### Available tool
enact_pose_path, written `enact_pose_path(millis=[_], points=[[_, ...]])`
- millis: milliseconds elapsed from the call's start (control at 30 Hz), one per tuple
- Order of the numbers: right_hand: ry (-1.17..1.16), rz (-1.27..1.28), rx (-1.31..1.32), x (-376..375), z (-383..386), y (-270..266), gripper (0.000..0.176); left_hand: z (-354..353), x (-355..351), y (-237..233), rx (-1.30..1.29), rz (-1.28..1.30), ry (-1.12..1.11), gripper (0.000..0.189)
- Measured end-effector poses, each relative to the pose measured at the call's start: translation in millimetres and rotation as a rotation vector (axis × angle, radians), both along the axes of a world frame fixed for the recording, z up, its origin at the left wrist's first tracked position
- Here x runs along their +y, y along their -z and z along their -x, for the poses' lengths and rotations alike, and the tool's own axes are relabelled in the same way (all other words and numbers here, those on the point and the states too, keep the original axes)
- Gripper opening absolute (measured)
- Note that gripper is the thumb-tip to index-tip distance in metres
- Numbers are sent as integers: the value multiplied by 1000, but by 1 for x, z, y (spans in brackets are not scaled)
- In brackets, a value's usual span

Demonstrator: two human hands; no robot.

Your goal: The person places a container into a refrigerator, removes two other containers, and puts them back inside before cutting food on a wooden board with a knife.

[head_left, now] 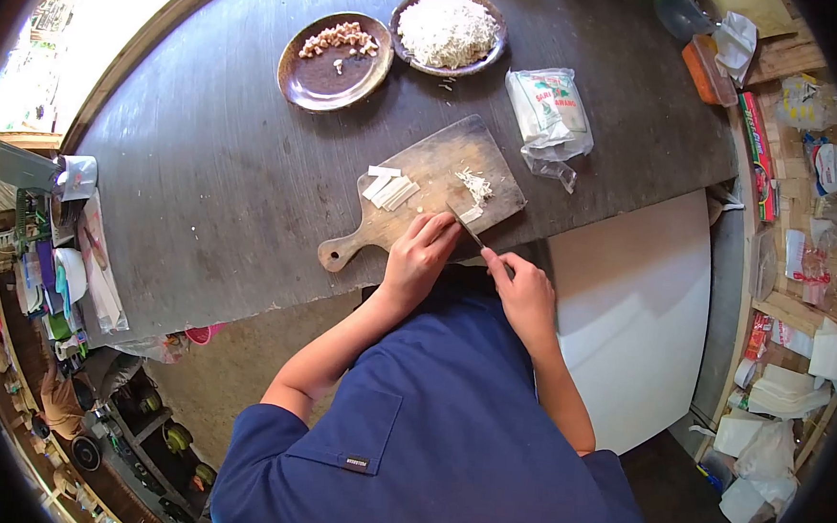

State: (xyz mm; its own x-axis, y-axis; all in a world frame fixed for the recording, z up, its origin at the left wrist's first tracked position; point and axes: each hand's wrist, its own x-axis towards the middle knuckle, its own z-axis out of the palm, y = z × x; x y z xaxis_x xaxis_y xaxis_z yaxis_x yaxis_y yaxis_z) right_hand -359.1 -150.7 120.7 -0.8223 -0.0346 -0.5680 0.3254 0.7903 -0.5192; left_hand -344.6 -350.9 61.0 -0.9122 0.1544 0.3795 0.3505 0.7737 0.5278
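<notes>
My right hand (524, 295) is closed around the handle of a small knife (466, 228), whose blade points up and left over a wooden cutting board (430, 157). Close to the blade, my left hand (422, 252) rests on the board's near edge with fingers bent and pressed together; what lies under them is hidden. Flat white strips (391, 191) lie side by side at the board's left. Past the blade on the right is a small heap of thin white slivers (475, 184).
Behind the board stand a brown plate (328, 88) with small brown pieces and another plate (498, 51) heaped with white shreds. A plastic packet (550, 111) lies to the right on the dark table (212, 191). Cluttered shelves line both sides.
</notes>
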Motion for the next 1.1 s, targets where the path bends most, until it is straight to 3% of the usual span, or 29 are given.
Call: enact_pose_path(millis=[267,400,467,567,1100], points=[[-16,40,-34,2,0,-3,63,-2,-2,-1,-47,-55,-27,27],[9,46,70,8,-7,7,62,-4,-1,-2,-53,-52,-25,28],[7,85,-55,1,5,5,63,-2,1,-3,-56,-47,-20,30],[-19,76,-40,-9,14,5,62,-4,0,-5,-105,-55,-42,26],[-41,40,-6,0,7,-7,62,-2,-3,2,-12,-13,-5,35]])
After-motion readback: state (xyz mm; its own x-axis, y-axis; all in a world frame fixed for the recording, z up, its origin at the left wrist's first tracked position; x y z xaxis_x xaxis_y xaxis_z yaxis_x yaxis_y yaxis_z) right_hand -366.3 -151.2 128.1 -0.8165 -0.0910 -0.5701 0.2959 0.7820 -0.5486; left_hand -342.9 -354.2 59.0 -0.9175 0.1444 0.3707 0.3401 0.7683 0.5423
